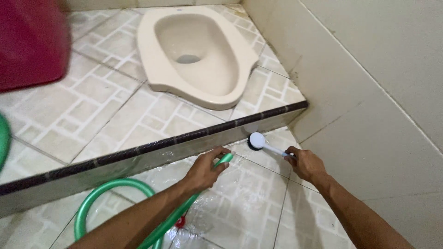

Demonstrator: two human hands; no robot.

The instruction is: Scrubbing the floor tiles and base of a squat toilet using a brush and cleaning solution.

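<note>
My left hand (205, 169) grips the end of a green hose (106, 191), its nozzle end pointing at the foot of a tiled step (152, 150). Water wets the floor tiles below it. My right hand (305, 163) holds the handle of a white scrubbing brush (257, 140), whose dark-bristled head presses on the wet floor where the step meets the right wall. The hose loops back along the lower floor under my left forearm.
A cream squat toilet pan (196, 50) is set in the raised tiled platform. A red bucket (30, 41) stands at the far left of the platform. A green rim (3, 140) shows at the left edge. A tiled wall (378, 92) closes the right side.
</note>
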